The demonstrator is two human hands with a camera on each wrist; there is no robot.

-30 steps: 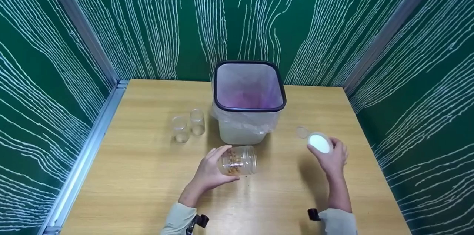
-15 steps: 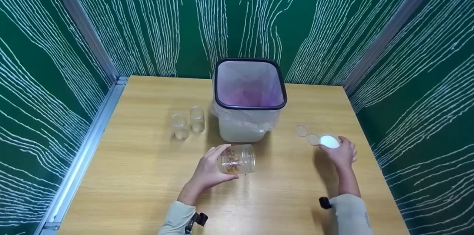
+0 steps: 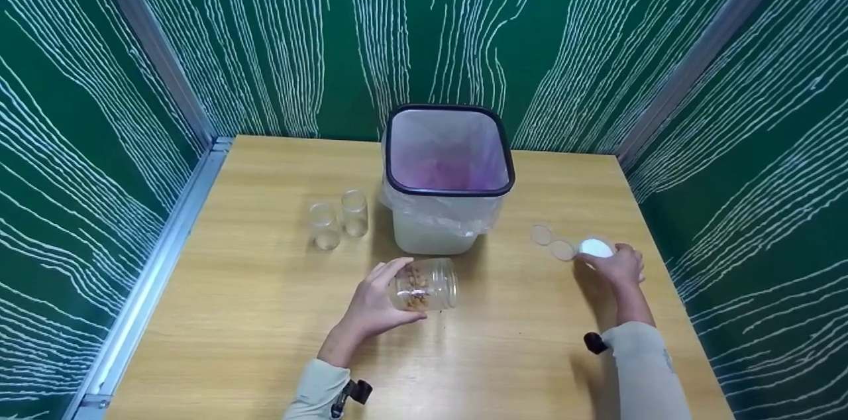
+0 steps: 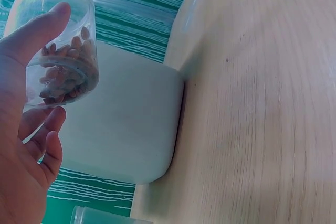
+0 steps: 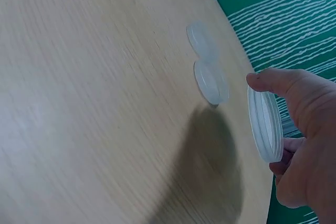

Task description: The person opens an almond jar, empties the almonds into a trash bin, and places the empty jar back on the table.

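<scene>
My left hand [image 3: 374,304] grips a clear jar [image 3: 437,282] by its base end, thumb on one side and fingers on the other. The jar lies tipped on its side in the air, its mouth to the right. Small brown nut-like pieces [image 4: 68,72] sit inside it. My right hand [image 3: 617,267] pinches a round white lid [image 5: 265,124] at its edge, just above the table on the right. Beside that lid, two smaller translucent lids [image 5: 211,81] rest on the table.
A bin [image 3: 434,231] with a black rim and a plastic liner stands at the back middle, just beyond the jar. Two clear empty cups [image 3: 324,226] stand to its left. Green walls with white lines enclose the wooden table [image 3: 252,314].
My right hand has moved right and away from me with the white lid, bringing the second small lid into view. The left hand and the jar have stayed nearly still.
</scene>
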